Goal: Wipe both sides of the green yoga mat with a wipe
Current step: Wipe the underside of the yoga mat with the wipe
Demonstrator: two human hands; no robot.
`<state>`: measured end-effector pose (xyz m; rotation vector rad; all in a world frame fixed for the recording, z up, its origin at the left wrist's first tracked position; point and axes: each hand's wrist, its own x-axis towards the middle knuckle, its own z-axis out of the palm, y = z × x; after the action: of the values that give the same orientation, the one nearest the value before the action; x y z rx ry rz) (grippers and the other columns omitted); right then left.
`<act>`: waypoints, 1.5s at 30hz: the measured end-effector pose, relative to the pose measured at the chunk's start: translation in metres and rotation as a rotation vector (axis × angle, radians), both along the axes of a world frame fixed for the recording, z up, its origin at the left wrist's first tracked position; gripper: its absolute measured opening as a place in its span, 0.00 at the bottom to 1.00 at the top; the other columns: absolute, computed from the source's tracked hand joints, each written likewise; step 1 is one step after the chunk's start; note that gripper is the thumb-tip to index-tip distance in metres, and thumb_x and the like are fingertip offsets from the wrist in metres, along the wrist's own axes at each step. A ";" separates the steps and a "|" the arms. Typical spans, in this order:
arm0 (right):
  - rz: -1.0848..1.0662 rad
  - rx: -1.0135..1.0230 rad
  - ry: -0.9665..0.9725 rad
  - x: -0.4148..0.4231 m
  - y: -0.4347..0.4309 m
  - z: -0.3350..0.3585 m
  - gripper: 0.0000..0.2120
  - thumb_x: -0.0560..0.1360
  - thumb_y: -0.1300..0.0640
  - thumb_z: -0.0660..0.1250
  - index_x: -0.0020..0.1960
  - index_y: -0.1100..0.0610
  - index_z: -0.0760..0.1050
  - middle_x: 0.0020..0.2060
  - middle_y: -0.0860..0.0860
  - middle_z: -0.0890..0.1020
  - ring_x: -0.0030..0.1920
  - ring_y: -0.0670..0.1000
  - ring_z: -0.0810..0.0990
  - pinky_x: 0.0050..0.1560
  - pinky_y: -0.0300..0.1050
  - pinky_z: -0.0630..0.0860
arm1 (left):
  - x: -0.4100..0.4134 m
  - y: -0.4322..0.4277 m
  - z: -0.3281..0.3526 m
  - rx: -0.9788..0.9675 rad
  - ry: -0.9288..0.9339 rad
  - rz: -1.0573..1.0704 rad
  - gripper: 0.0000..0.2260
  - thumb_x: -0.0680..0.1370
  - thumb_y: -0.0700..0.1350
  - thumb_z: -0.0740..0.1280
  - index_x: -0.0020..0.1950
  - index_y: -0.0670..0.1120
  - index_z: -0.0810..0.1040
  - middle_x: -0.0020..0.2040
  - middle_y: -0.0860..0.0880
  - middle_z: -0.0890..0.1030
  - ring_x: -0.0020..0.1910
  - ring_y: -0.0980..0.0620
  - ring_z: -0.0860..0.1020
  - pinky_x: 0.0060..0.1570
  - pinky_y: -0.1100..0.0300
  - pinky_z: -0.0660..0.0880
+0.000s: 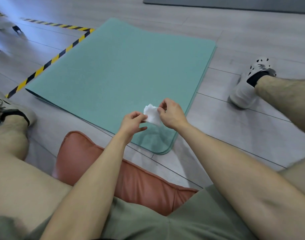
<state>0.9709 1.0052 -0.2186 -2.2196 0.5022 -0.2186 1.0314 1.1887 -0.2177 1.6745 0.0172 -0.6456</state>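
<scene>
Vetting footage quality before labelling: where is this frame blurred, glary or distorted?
Head view: wipe, left hand and right hand are sharp; upper-left floor has bluish glare and smeared dark shapes; a soft shadow falls on the green yoga mat below the hands; the wide lens stretches the edges.

1 wide-angle view, worn on the seated person's head, faces forward and steeply down; the floor (235, 40) and green yoga mat (113, 75) lie close ahead.
</scene>
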 end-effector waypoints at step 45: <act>-0.262 -0.291 -0.096 -0.018 -0.002 -0.030 0.18 0.80 0.56 0.64 0.69 0.58 0.75 0.61 0.57 0.80 0.63 0.60 0.78 0.62 0.57 0.77 | 0.026 -0.002 -0.034 0.486 -0.326 -0.148 0.20 0.75 0.45 0.77 0.65 0.52 0.75 0.49 0.47 0.82 0.49 0.47 0.83 0.50 0.51 0.80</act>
<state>0.9526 1.0030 -0.2491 -2.4049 0.7477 -0.5640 1.0571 1.1869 -0.2516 2.2526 -0.1996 -0.4937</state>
